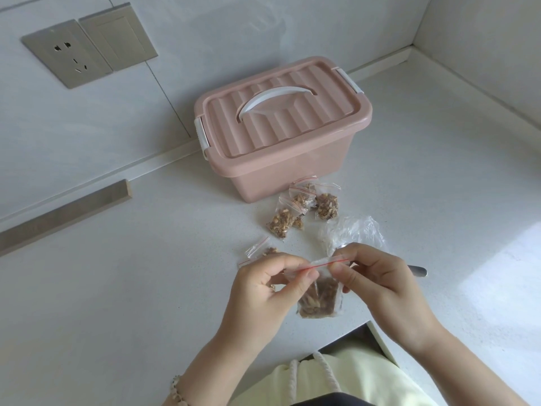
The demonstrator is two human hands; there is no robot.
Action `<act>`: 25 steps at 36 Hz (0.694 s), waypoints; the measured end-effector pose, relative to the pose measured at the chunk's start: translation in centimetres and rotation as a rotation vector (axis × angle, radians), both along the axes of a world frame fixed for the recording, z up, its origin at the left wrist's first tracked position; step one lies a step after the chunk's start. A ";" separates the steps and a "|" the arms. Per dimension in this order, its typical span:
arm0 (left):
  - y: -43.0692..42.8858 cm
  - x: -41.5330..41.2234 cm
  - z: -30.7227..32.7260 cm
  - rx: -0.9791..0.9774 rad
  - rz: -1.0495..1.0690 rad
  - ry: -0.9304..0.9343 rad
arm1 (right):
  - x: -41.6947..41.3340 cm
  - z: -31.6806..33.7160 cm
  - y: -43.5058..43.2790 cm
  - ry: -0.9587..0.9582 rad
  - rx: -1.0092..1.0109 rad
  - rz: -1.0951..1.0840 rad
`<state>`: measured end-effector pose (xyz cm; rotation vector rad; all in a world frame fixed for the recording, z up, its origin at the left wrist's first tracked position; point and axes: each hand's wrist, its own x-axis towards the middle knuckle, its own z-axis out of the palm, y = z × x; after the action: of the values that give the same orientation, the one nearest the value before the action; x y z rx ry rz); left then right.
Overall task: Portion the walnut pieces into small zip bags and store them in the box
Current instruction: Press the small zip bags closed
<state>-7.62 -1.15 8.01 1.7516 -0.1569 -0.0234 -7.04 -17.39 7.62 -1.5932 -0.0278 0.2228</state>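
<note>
2 hands hold 1 zip bag by its red strip: your left hand and right hand pinch it, fingers curled, above the desk's near edge. Any unpressed gap would spill walnut pieces off the desk. Whether it is sealed is unclear. The far box is lidded, and your right hand hides most of the spoon.

White speckled worktop meets a pale grey wall at a low white upstand. A second wall closes the corner at right. Grey socket and blank plate sit side by side (upper left). Grey-brown strip lies at left. Bright light patch on the worktop at right.
</note>
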 end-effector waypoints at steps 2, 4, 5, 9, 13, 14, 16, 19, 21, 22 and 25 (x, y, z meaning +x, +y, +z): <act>-0.1 0.0 0.0 0.033 -0.022 -0.011 | -0.1 0.0 0.0 -0.035 -0.040 0.028; -0.2 0.0 -0.2 0.046 -0.024 -0.011 | -0.2 -0.1 0.1 -0.057 -0.060 0.032; -0.2 0.0 -0.2 0.062 -0.023 -0.017 | -0.2 -0.2 0.2 -0.064 -0.069 0.030; -0.1 -0.1 -0.5 0.104 -0.031 -0.065 | -0.3 -0.3 0.3 -0.108 -0.102 0.047; 0.0 -0.2 -0.6 0.155 -0.028 -0.113 | -0.3 -0.4 0.3 -0.206 -0.207 0.063; 0.1 -0.1 -0.6 0.176 -0.028 -0.130 | -0.3 -0.4 0.4 -0.254 -0.250 0.064; 0.2 0.0 -0.5 0.217 -0.033 -0.169 | -0.4 -0.3 0.4 -0.350 -0.310 0.062; 0.7 0.1 -0.1 0.256 -0.053 -0.226 | -0.4 -0.3 0.3 -0.438 -0.341 0.057; 1.1 0.3 -0.1 0.281 -0.061 -0.259 | -0.3 -0.4 0.1 -0.444 -0.356 0.045; 1.4 0.4 -0.2 0.290 -0.059 -0.262 | -0.3 -0.6 -0.1 -0.441 -0.363 0.040; 2.1 0.5 -0.9 0.288 -0.055 -0.233 | -0.1 -0.9 -0.6 -0.432 -0.381 0.036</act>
<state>-7.10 0.91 7.15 2.0343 -0.3877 0.1248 -7.17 -18.04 6.71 -1.9973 -0.3673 -0.0994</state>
